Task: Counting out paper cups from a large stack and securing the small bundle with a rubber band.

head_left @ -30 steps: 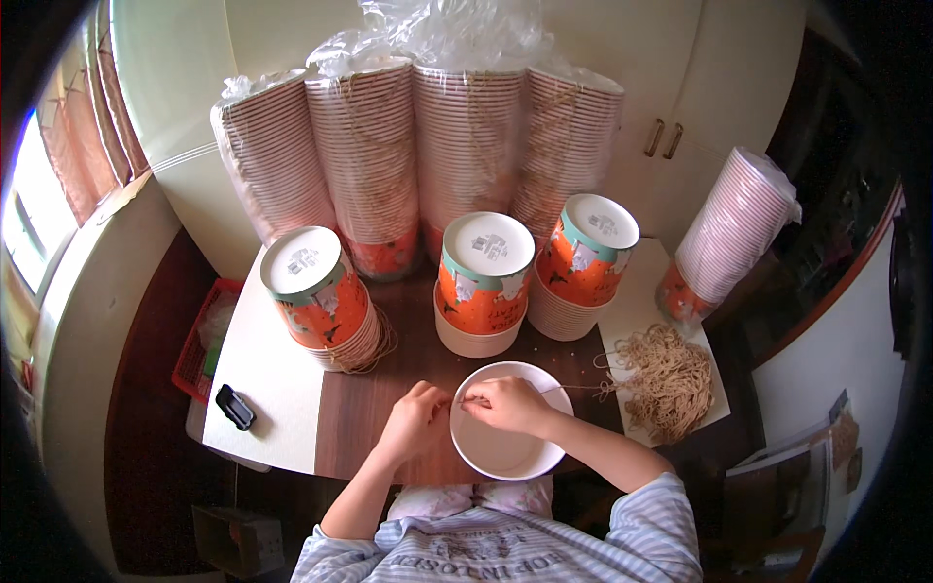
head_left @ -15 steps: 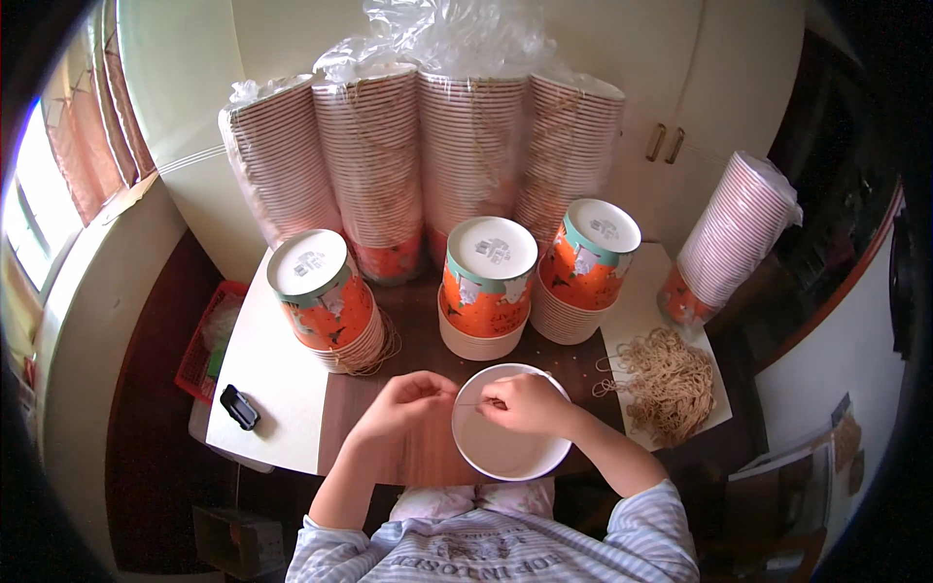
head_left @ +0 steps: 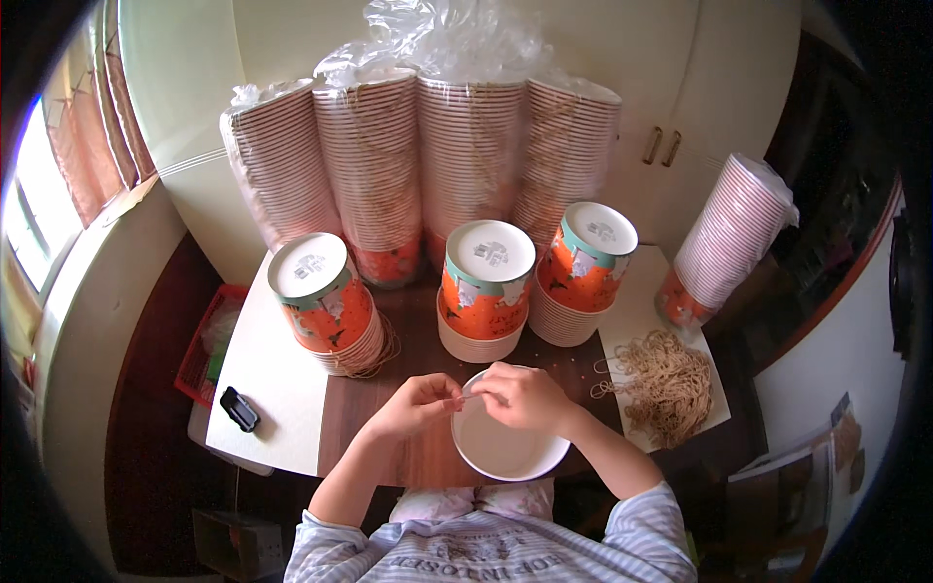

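Observation:
A white paper bucket (head_left: 510, 449) stands mouth up at the table's front edge, its inside facing me. My left hand (head_left: 420, 404) is at its left rim, thumb and fingers pinched together. Over the mouth, my right hand (head_left: 525, 396) is also closed in a pinch, its fingertips almost meeting the left ones. A short bit of thin string (head_left: 468, 396) shows between the fingertips; the rest is hidden by my fingers. To the right lies a tangled heap of tan string (head_left: 671, 387).
Upside-down orange paper buckets stand in stacks at left (head_left: 330, 316), middle (head_left: 485, 313) and right (head_left: 583, 277); tan loops hang beside the left one. Tall plastic-wrapped bucket stacks (head_left: 471, 155) line the back, another (head_left: 724, 243) at far right. A small black case (head_left: 239, 409) lies left, near a red basket (head_left: 199, 350).
My hands have come closer together at the bucket's left rim. The right fingers have lifted and straightened somewhat, and the stretch of string between the hands has become shorter.

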